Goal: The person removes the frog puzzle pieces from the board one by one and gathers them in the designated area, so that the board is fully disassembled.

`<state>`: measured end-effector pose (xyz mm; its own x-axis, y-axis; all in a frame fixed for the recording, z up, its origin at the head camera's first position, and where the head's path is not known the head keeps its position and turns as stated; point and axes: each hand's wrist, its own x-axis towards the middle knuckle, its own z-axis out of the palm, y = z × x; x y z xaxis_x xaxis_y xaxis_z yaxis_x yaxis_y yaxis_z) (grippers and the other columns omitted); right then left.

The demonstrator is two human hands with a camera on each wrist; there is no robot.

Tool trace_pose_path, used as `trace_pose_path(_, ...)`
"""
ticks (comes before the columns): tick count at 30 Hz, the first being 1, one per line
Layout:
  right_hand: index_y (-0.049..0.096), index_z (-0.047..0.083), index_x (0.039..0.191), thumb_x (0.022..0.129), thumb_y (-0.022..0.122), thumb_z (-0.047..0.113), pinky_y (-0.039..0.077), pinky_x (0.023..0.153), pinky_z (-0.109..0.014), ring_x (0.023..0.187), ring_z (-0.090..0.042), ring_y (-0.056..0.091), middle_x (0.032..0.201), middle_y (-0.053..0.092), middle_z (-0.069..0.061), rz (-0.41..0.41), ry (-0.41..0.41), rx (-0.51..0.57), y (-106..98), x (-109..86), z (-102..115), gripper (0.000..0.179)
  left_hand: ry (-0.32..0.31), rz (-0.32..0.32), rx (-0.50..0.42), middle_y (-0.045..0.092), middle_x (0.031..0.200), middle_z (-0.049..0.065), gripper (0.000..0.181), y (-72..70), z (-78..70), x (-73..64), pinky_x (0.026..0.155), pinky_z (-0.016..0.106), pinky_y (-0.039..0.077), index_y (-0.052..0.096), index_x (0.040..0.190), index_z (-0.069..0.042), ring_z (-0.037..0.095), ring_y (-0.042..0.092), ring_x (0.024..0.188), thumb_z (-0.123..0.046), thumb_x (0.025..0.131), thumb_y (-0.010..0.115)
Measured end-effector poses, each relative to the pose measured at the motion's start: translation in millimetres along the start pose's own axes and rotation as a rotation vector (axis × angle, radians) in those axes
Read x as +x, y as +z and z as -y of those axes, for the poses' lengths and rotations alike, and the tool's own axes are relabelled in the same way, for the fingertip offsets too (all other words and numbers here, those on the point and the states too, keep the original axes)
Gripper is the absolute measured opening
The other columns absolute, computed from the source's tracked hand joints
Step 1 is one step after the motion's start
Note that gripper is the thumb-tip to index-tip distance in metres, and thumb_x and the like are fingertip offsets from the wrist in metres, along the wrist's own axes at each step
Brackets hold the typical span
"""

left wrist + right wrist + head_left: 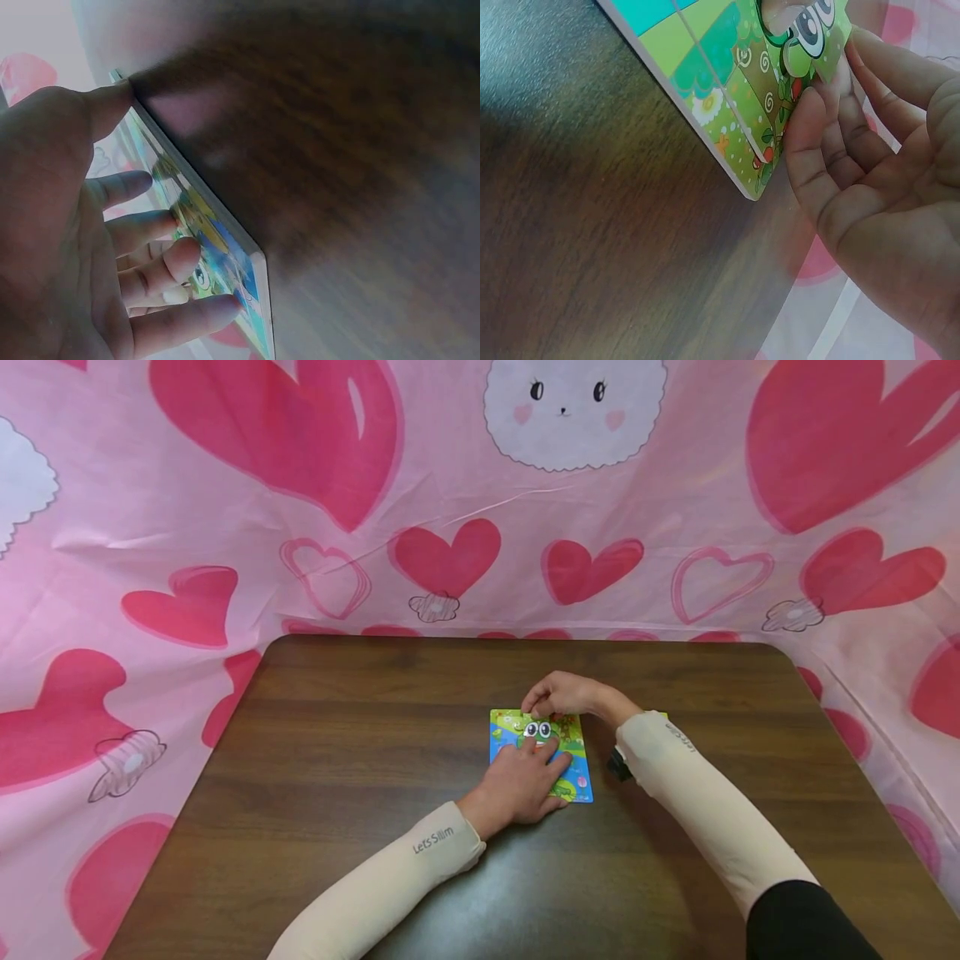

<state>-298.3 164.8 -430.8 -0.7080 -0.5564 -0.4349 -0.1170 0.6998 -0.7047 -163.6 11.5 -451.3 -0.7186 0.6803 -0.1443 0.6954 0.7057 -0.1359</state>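
A colourful frog jigsaw board (579,783) lies flat on the dark wooden table (337,735), near its middle. My left hand (521,781) rests flat on the board's near half with its fingers straight, and the left wrist view shows that hand (90,247) spread over the board (225,247). My right hand (562,693) curls over the board's far edge. Its fingertips pinch the piece with the frog's eyes (814,34) at the edge of the board (705,67). That piece (538,730) sits between the two hands.
A pink cloth with red hearts and a white bunny face (573,410) walls in the table on three sides. A small green scrap (663,716) shows just past my right forearm. Bare wood lies to the left, right and front of the board.
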Motion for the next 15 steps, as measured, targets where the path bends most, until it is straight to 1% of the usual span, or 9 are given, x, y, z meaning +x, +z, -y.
trace_pose_path(8, 0.072, 0.003, 0.119, 0.097, 0.064, 0.009, 0.053, 0.076, -0.03, 0.084, -0.016, 0.059, 0.101, 0.074, -0.006, -0.001, 0.005, 0.02, 0.6, -0.8, -0.1, 0.024, 0.0, 0.018, -0.008, 0.042, 0.157, -0.001, 0.067, 1.5, -0.2, 0.2, 0.081, 0.037, 0.056, 0.039, 0.151, -0.029, 0.023, 0.054, 0.126, -0.068, 0.097, 0.046)
trace_pose_path(15, 0.073, 0.003, 0.118, 0.097, 0.063, 0.008, 0.053, 0.075, -0.03, 0.084, -0.016, 0.059, 0.103, 0.074, -0.007, -0.007, -0.014, 0.016, -1.1, -1.0, -0.4, 0.023, -0.005, 0.009, -0.007, 0.043, 0.156, -0.001, 0.067, 1.1, -0.1, -0.1, 0.082, 0.038, 0.056, 0.039, 0.15, -0.029, 0.023, 0.054, 0.126, -0.068, 0.097, 0.046)
